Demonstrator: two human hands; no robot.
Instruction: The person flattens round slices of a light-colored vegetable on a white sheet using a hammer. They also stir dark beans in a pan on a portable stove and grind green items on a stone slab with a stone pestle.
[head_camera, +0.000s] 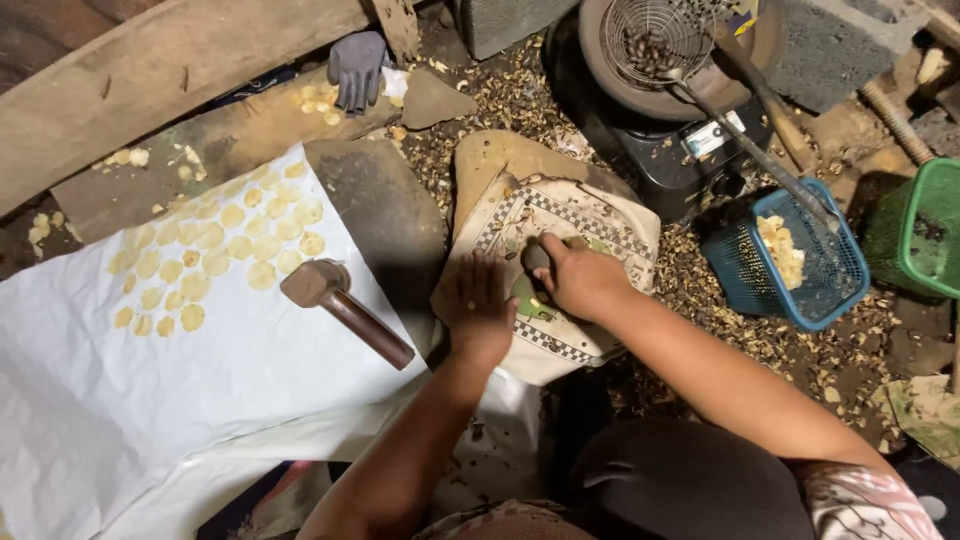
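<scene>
I have my right hand (580, 280) with its fingers closed around a small dark stone (536, 257), pressing it on the patterned sheet (590, 225) that covers a flat rock. My left hand (480, 310) lies flat and open beside it. A mallet (340, 305) rests on the white sheet (150, 400) among yellow flattened discs (215, 260); a blue basket (785, 255) sits to the right.

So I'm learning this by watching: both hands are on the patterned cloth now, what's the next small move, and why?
Probably press or strike down with the small dark stone gripped in the right hand. The left hand lies flat, pinning the patterned cloth on its slab. Flattened yellow discs already lie in rows on the white sheet. What sits under the stone is hidden.
</scene>
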